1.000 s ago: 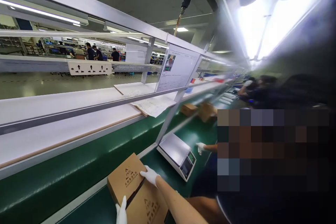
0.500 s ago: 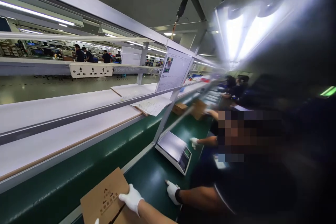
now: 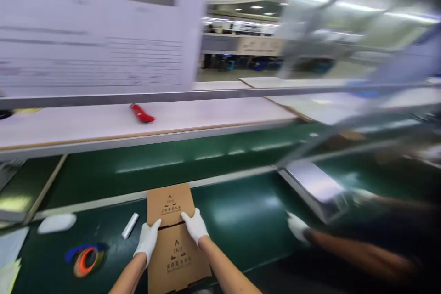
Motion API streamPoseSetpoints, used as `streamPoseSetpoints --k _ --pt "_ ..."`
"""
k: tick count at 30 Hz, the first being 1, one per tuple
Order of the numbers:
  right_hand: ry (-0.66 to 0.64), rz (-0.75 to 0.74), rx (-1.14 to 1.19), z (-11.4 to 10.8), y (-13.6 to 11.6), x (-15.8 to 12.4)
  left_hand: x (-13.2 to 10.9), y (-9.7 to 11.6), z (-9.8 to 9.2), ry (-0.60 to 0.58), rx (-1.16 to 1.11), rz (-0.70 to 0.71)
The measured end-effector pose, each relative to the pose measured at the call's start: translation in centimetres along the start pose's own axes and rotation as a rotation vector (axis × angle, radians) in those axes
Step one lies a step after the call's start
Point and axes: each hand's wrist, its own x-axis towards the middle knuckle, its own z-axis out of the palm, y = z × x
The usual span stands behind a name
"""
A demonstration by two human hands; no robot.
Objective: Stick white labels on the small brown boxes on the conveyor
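Two printed brown cardboard panels lie end to end in front of me, a far panel (image 3: 170, 196) and a near panel (image 3: 181, 259), with a dark seam between them. I cannot tell whether they are one box or two. My left hand (image 3: 148, 240), in a white glove, grips the left edge close to the seam. From the right, my right hand (image 3: 195, 226), also gloved in white, holds the other edge with its thumb on top. The fingers under the cardboard are hidden.
Left on the green work surface (image 3: 241, 206) are a white roll-like piece (image 3: 130, 226), rolls of tape (image 3: 85, 262) and a white oval object (image 3: 57, 223). A red tool (image 3: 142, 114) lies on the shelf. At right are a scale (image 3: 315, 183) and a co-worker's gloved hand (image 3: 298, 227).
My view has swung left and down, so both hands and the tape rolls now show. My right hand remains on the cardboard. The co-worker's hand stays near the scale.
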Motion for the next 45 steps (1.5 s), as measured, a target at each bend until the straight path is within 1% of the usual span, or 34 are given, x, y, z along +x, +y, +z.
streamPoseSetpoints --k 3,5,7,9,11,12,14,16,18,20,22,24,25,26,27,28,30,31,32,33,34,35,37,39,41,45 --pt "0.043 0.047 -0.18 1.3 -0.4 -0.1 0.2 -0.3 -1.2 0.088 0.164 0.021" --pt "0.086 0.08 -0.278 1.7 -0.8 -0.3 1.0 -1.1 -3.1 0.099 0.177 0.039" --pt "0.113 0.105 -0.35 2.1 -1.1 -0.4 2.1 -2.2 -6.1 0.119 0.227 0.087" --pt "0.13 0.121 -0.4 2.5 -1.3 -0.4 3.5 -3.3 -9.5 0.191 0.296 0.105" --pt "0.15 0.133 -0.431 2.9 -1.4 -0.4 4.9 -4.3 -12.5 0.278 0.354 0.068" --pt "0.16 0.134 -0.44 3.0 -1.5 -0.3 5.5 -4.8 -13.6 0.303 0.372 0.039" --pt "0.176 0.131 -0.448 3.2 -1.6 -0.4 6.5 -5.5 -14.6 0.307 0.377 -0.009" --pt "0.184 0.122 -0.444 3.3 -1.6 -0.4 7.1 -5.8 -14.5 0.272 0.337 -0.034" --pt "0.194 0.113 -0.433 3.2 -1.7 -0.5 6.9 -5.6 -14.2 0.206 0.247 -0.033" --pt "0.199 0.086 -0.416 3.1 -1.8 -0.5 5.7 -5.0 -14.4 0.105 0.111 -0.006" --pt "0.228 0.024 -0.41 3.1 -2.0 -0.9 3.6 -4.1 -15.1 -0.009 -0.041 0.048" --pt "0.288 -0.139 -0.392 3.4 -2.7 -2.2 0.4 -2.9 -16.3 -0.119 -0.168 0.108" --pt "0.301 -0.243 -0.361 3.5 -3.2 -3.2 -1.4 -2.3 -16.8 -0.181 -0.226 0.133" --pt "0.279 -0.339 -0.314 3.8 -4.0 -4.6 -3.3 -1.6 -17.3 -0.249 -0.273 0.152" --pt "0.212 -0.415 -0.252 4.0 -4.9 -6.2 -5.2 -0.8 -17.6 -0.318 -0.306 0.165" --pt "0.099 -0.461 -0.179 4.3 -5.9 -8.1 -7.1 0.0 -17.8 -0.377 -0.311 0.171" --pt "-0.18 -0.486 -0.043 4.7 -8.1 -11.9 -10.5 1.9 -17.8 -0.451 -0.239 0.176" --pt "-0.298 -0.503 0.007 4.9 -9.2 -13.7 -12.0 2.8 -17.7 -0.465 -0.167 0.179" --pt "-0.381 -0.526 0.039 4.9 -10.1 -15.2 -13.3 3.8 -17.5 -0.476 -0.096 0.187" --pt "-0.431 -0.547 0.053 4.9 -10.9 -16.4 -14.4 4.7 -17.2 -0.486 -0.032 0.207" --pt "-0.448 -0.56 0.052 4.8 -11.4 -17.3 -15.4 5.5 -17.0 -0.486 0.024 0.247" --pt "-0.445 -0.562 0.043 4.7 -11.7 -18.0 -16.2 6.3 -16.8 -0.471 0.072 0.301" --pt "-0.421 -0.535 0.037 4.1 -11.7 -18.9 -17.4 7.3 -16.3 -0.399 0.139 0.414" --pt "-0.41 -0.514 0.065 3.4 -11.2 -19.5 -18.0 7.7 -15.8 -0.308 0.169 0.472" --pt "-0.398 -0.528 0.102 2.8 -10.7 -20.2 -18.4 7.7 -15.3 -0.267 0.162 0.453" --pt "-0.314 -0.605 0.064 1.6 -10.6 -21.7 -18.8 7.3 -14.2 -0.261 0.139 0.433"
